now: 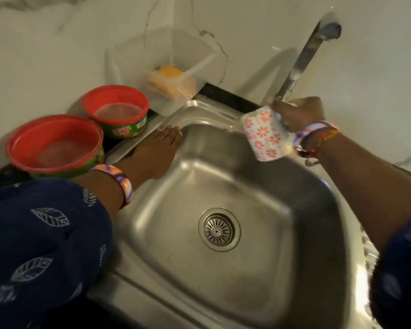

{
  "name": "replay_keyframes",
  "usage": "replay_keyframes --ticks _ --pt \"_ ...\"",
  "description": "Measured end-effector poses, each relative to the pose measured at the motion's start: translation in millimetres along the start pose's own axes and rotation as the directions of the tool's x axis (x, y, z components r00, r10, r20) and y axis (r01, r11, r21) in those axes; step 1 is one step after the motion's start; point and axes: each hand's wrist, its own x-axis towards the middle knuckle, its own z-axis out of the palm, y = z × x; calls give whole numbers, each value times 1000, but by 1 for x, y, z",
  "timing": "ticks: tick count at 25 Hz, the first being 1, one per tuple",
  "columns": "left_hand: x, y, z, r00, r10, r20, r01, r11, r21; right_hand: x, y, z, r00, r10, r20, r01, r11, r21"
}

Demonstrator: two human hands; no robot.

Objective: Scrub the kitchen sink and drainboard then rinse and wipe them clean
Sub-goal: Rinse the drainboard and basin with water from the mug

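Steel sink [259, 269] is filling most of the view, drain [219, 229] sitting at basin centre. Left hand [156, 150] is lying flat, fingers straight, pressing the basin's far-left rim. Right hand [299, 115] is gripping a floral mug [265, 135], tilted under the tap [301, 60]. Two red-rimmed tubs [55, 143] are standing left of the sink.

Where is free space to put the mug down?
Free: the sink floor around the drain, between both arms. Crowded: the back-left ledge with two red tubs and the clear container. The right hand holds the mug.
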Motion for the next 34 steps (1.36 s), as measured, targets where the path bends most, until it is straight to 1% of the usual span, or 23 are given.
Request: replay_keyframes --ticks 2,4,6,8,9,10,12,13,16,19,20,22,23,24,25,26,27,28,29,31,32,33,34 --pt "-26 -2 6 1000 -2 27 0 998 56 -12 -17 29 992 -74 106 72 997 21" --pt "-54 -5 10 998 15 61 -22 994 111 -33 -31 55 962 -135 239 127 991 51" --pt "-82 -9 11 993 7 122 -18 995 94 -61 -41 72 898 -176 404 139 983 119" --pt "-105 -6 5 988 13 156 -20 999 46 -88 -47 79 806 -204 555 158 979 130" --pt "-118 -3 -1 986 -4 169 9 1000 -25 -104 -48 79 759 -220 613 188 975 118" --pt "-124 -2 -5 980 -53 190 80 987 -140 -111 -51 81 714 -229 662 219 971 100" --pt "-146 6 -13 967 -129 222 205 909 -363 -134 -52 73 647 -221 730 270 962 51" --pt "-157 12 -16 959 -126 256 231 867 -441 -146 -52 64 628 -205 750 285 958 22" --pt "-179 46 -29 935 6 354 224 765 -604 -175 -49 23 616 -138 776 327 940 -93" --pt "-190 98 -49 911 131 391 190 708 -680 -193 -37 -27 653 -41 757 387 876 -286" --pt "-190 118 -57 882 222 414 155 694 -703 -195 -30 -45 674 -6 739 383 858 -342" --pt "-186 158 -67 785 442 434 74 628 -775 -196 -14 -77 702 77 708 367 813 -452" --pt "-182 178 -74 736 540 408 33 574 -818 -193 -4 -91 714 128 689 353 784 -511" --pt "-178 196 -79 704 611 361 6 504 -864 -190 4 -104 724 181 665 333 752 -568" --pt "-173 214 -84 691 656 304 -14 433 -902 -185 13 -117 738 230 634 301 729 -615" --pt "-165 233 -83 688 670 278 17 369 -929 -179 20 -127 749 268 605 268 713 -648" --pt "-156 249 -83 687 673 273 88 296 -951 -172 28 -135 758 294 583 246 699 -672" --pt "-145 265 -80 669 676 308 229 207 -951 -165 35 -142 763 316 563 232 679 -696" --pt "-131 278 -78 648 676 351 391 100 -915 -158 40 -145 773 331 541 230 648 -726" --pt "-95 303 -73 624 657 423 608 -69 -791 -139 52 -147 835 289 468 263 537 -802" --pt "-74 314 -66 624 647 438 676 -165 -719 -129 56 -145 876 232 423 282 464 -840" --pt "-53 323 -66 634 643 429 705 -253 -662 -116 61 -141 909 174 378 289 390 -874" --pt "-30 326 -64 646 633 426 716 -309 -626 -104 64 -137 928 111 356 302 337 -892"
